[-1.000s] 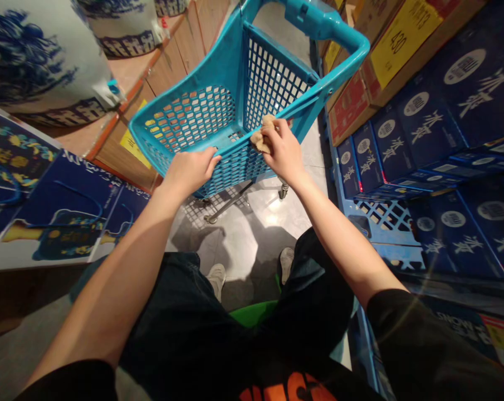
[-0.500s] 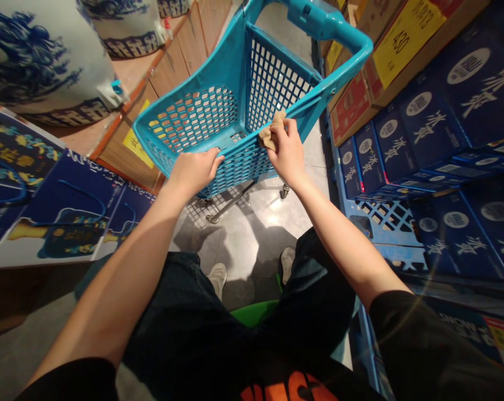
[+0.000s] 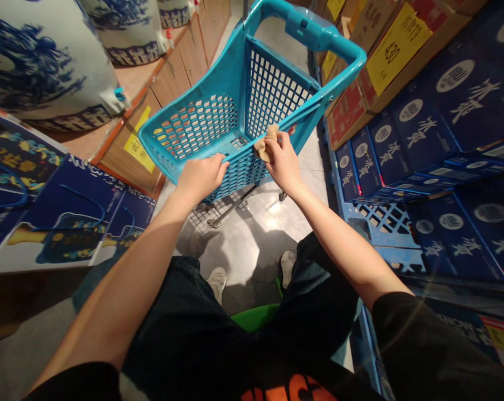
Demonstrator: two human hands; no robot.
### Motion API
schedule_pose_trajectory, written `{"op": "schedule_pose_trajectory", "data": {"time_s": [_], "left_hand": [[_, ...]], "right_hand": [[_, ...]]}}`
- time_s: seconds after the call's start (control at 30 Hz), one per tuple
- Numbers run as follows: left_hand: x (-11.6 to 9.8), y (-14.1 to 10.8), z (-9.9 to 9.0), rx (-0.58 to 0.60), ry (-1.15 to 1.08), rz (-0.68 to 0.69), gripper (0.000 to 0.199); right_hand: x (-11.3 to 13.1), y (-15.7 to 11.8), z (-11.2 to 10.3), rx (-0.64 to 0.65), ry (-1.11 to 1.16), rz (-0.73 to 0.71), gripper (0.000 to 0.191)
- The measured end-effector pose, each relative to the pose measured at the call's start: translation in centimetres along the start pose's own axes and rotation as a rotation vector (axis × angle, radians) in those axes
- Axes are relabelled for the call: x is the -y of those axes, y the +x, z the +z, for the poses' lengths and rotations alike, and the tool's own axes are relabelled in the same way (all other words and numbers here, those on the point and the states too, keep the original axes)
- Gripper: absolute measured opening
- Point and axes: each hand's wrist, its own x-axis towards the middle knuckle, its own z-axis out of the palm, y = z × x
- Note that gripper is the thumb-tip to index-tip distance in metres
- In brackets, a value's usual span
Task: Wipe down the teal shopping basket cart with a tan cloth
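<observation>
A blue plastic shopping cart (image 3: 230,120) with lattice walls stands in front of me, its handle toward the upper right. My left hand (image 3: 202,177) is wrapped over the near top rim of the basket, fingers curled to the inside. Farther right along the same rim, my right hand (image 3: 283,161) pinches a crumpled tan cloth (image 3: 265,146) and presses it against the edge. Part of the cloth is hidden beneath my fingers. Inside the basket only its blue floor and walls show.
Large blue-and-white jars (image 3: 38,61) with taps stand on a wooden counter (image 3: 141,172) at left, above blue printed boxes (image 3: 72,209). Stacked blue cartons (image 3: 427,133) line the right side on a blue pallet (image 3: 385,223). A green seat (image 3: 255,317) shows between my legs.
My right hand has slid the cloth a little left and down along the rim. My left hand keeps its hold, and the view has shifted slightly.
</observation>
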Motion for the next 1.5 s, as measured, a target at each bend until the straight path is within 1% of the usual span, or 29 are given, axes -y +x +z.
{"op": "schedule_pose_trajectory", "data": {"time_s": [0.1, 0.17, 0.2, 0.27, 0.33, 0.4, 0.43, 0.5, 0.57, 0.63, 0.67, 0.73, 0.83, 0.9, 0.93, 1.0, 1.1, 1.17, 1.2, 1.27, 1.37, 1.43, 1.5], "left_hand": [[-0.3, 0.0, -0.1, -0.001, -0.018, 0.000, 0.047], [-0.4, 0.0, -0.2, 0.003, -0.021, -0.001, 0.047], [-0.4, 0.0, -0.2, 0.007, -0.021, -0.002, 0.047], [-0.4, -0.1, -0.3, 0.016, -0.020, -0.005, 0.047], [-0.5, -0.1, -0.4, 0.022, -0.017, -0.006, 0.048], [-0.7, -0.1, -0.5, 0.024, -0.015, -0.005, 0.049], [-0.8, -0.2, -0.5, 0.023, -0.014, -0.003, 0.049], [-0.9, -0.2, -0.5, 0.017, -0.013, 0.001, 0.050], [-0.9, -0.3, -0.6, 0.011, -0.008, 0.003, 0.050], [-0.8, -0.3, -0.5, 0.005, -0.005, 0.006, 0.050], [-0.8, -0.3, -0.5, 0.002, -0.005, 0.009, 0.050], [-0.7, -0.3, -0.3, -0.005, -0.010, 0.016, 0.051], [-0.6, -0.3, -0.2, -0.011, -0.025, 0.019, 0.052], [-0.7, -0.3, -0.3, -0.005, -0.034, 0.013, 0.052], [-0.8, -0.3, -0.3, 0.000, -0.035, 0.008, 0.052], [-0.9, -0.3, -0.5, 0.010, -0.035, 0.000, 0.052], [-0.8, -0.4, -0.5, 0.005, -0.028, 0.003, 0.051], [-0.7, -0.4, -0.4, -0.009, -0.023, 0.009, 0.050], [-0.7, -0.4, -0.4, -0.013, -0.020, 0.010, 0.050], [-0.6, -0.3, -0.2, -0.014, -0.018, 0.012, 0.050], [-0.6, -0.2, -0.1, -0.009, -0.016, 0.019, 0.050], [-0.6, -0.2, -0.1, -0.011, -0.010, 0.021, 0.051], [-0.4, -0.1, 0.0, -0.020, 0.000, 0.022, 0.051]], "right_hand": [[2.0, -0.7, 0.6, 0.104, -0.016, -0.119, 0.039], [2.0, -0.7, 0.5, 0.123, -0.015, -0.153, 0.038], [1.6, -0.4, 0.3, 0.113, -0.013, -0.140, 0.034], [0.1, 0.2, -0.4, 0.077, -0.008, -0.067, 0.028], [-1.1, 0.7, -0.9, 0.039, -0.001, 0.014, 0.028], [-1.1, 0.7, -1.0, -0.005, -0.004, 0.063, 0.029], [-0.6, 0.6, -0.9, -0.014, -0.011, 0.067, 0.029], [1.0, 0.0, -0.4, 0.019, -0.031, 0.029, 0.030], [2.6, -0.5, 0.1, 0.120, -0.033, -0.058, 0.034], [3.0, -0.5, 0.2, 0.170, -0.018, -0.100, 0.033], [2.6, -0.3, 0.1, 0.166, -0.007, -0.089, 0.030], [0.9, 0.3, -0.6, 0.127, 0.011, -0.023, 0.025], [-1.9, 1.1, -1.7, 0.044, 0.024, 0.072, 0.026], [-2.3, 1.0, -1.7, -0.015, 0.015, 0.100, 0.028], [-1.9, 0.7, -1.4, -0.030, 0.010, 0.094, 0.028], [-0.1, 0.0, -0.6, -0.008, 0.010, 0.039, 0.029], [2.5, -0.7, 0.7, 0.149, 0.044, -0.102, 0.030], [2.8, -0.6, 0.8, 0.187, 0.042, -0.124, 0.029], [2.4, -0.4, 0.7, 0.176, 0.035, -0.110, 0.028], [0.7, 0.1, 0.1, 0.113, 0.021, -0.055, 0.026], [-1.6, 0.5, -0.6, 0.015, 0.025, 0.030, 0.029], [-1.9, 0.4, -0.6, -0.019, 0.041, 0.087, 0.034], [-1.3, 0.0, -0.3, -0.030, 0.060, 0.139, 0.040]]}}
